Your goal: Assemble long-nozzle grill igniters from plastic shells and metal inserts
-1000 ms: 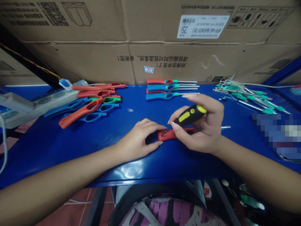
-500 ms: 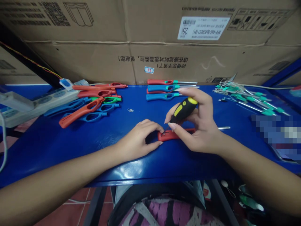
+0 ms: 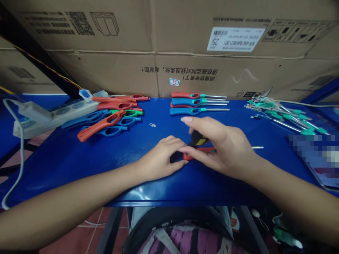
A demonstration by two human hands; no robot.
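Observation:
A red utility lighter (image 3: 188,156) lies flat on the blue table, its metal tube pointing right. My left hand (image 3: 161,157) pinches the handle end between thumb and fingers and presses it to the table. Over the lighter, my right hand (image 3: 227,144) keeps the black and yellow screwdriver (image 3: 198,139) tucked under the palm and curled fingers. One finger of that hand is stretched out, and its thumb reaches the lighter's end beside my left fingertips. The screwdriver's tip and most of its handle are hidden.
Lighter shells (image 3: 102,125) in red, blue and green are piled left, by a white power strip (image 3: 63,113). Several lighters with tubes (image 3: 200,111) lie at the back. Small screws (image 3: 153,125) are behind my left hand. Tube parts (image 3: 291,116) and a phone-like object (image 3: 315,162) lie right.
The screwdriver has gone from upright, tip on the lighter, to low under my right palm. My right thumb has moved left to the lighter's end. My left hand still holds the lighter.

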